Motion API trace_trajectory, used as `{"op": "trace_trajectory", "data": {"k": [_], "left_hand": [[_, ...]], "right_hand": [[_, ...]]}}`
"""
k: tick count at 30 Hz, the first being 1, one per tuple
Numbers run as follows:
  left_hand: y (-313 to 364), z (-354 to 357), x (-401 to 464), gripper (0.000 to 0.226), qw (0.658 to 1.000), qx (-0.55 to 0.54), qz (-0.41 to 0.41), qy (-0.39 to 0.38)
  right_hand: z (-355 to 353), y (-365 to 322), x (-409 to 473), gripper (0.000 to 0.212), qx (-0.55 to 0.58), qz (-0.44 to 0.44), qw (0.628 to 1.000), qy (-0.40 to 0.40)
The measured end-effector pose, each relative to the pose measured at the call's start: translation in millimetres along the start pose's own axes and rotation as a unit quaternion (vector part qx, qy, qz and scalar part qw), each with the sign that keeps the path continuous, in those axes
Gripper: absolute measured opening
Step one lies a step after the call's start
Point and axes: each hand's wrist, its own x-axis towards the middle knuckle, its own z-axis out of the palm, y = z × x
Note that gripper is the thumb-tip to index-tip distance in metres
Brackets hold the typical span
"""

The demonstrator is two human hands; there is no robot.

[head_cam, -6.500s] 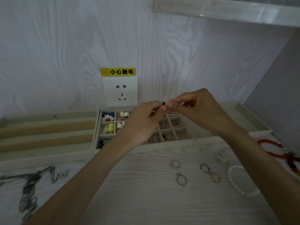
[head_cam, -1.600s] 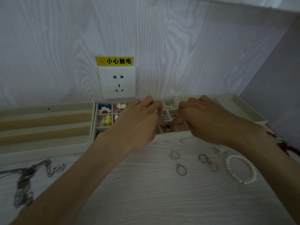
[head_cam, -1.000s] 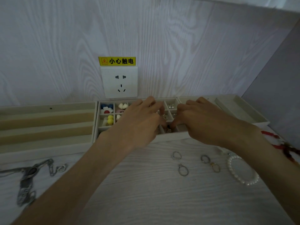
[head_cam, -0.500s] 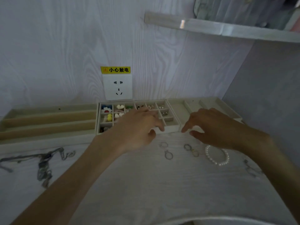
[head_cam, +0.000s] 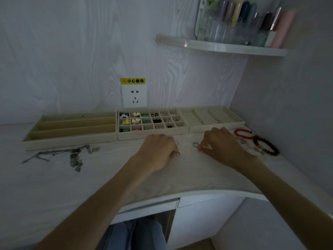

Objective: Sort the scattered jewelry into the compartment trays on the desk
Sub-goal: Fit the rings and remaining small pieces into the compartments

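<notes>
Both hands rest on the pale desk [head_cam: 90, 177] at centre frame, just in front of the trays. The left hand [head_cam: 158, 150] is curled, fingers drawn together over a small ring [head_cam: 178, 153] at its fingertips; whether the ring is actually pinched cannot be told. A second ring [head_cam: 177, 142] shows at the hand's upper right edge. The right hand [head_cam: 219, 145] has its fingertips pressed together on a small item right of centre, too small to identify; a further ring [head_cam: 195, 144] lies just left of them. The middle grid tray [head_cam: 153, 135] holds small coloured pieces in several compartments. The long-slot tray [head_cam: 72, 139] sits at its left, the right tray [head_cam: 212, 129] at its right. Silver chains [head_cam: 75, 156] lie at left; a red bracelet [head_cam: 242, 132] and a dark bead bracelet [head_cam: 268, 147] at right.
</notes>
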Motion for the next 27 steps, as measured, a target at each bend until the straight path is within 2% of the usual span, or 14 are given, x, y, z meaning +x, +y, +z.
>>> {"op": "trace_trajectory", "data": {"k": [4,6,10,13,21,24,27], "left_hand": [[-5,1,-8,0.024,0.999,-0.036,-0.019,0.014],[-9,3,-8,0.021,0.998,-0.054,-0.030,0.012],[-14,6,-1,0.019,0.994,-0.100,-0.050,0.015],[-19,9,8,0.020,0.992,-0.115,-0.052,0.006],[-36,4,20,0.019,0.987,-0.149,-0.066,-0.011],[-41,6,30,0.010,0.967,-0.237,-0.093,0.019],[-47,1,47,0.013,0.919,-0.377,-0.112,0.027]], "right_hand": [[6,0,-5,0.017,0.134,0.076,0.988,0.015],[8,1,-8,0.019,0.156,0.091,0.983,0.022],[1,-1,-5,0.016,0.272,0.101,0.957,0.019],[-7,-4,6,0.025,0.343,0.094,0.934,0.016],[-8,-13,41,0.022,0.446,0.118,0.887,0.002],[-7,-13,53,0.020,0.483,0.130,0.866,0.007],[-8,-10,68,0.022,0.563,0.133,0.815,0.025]]}}
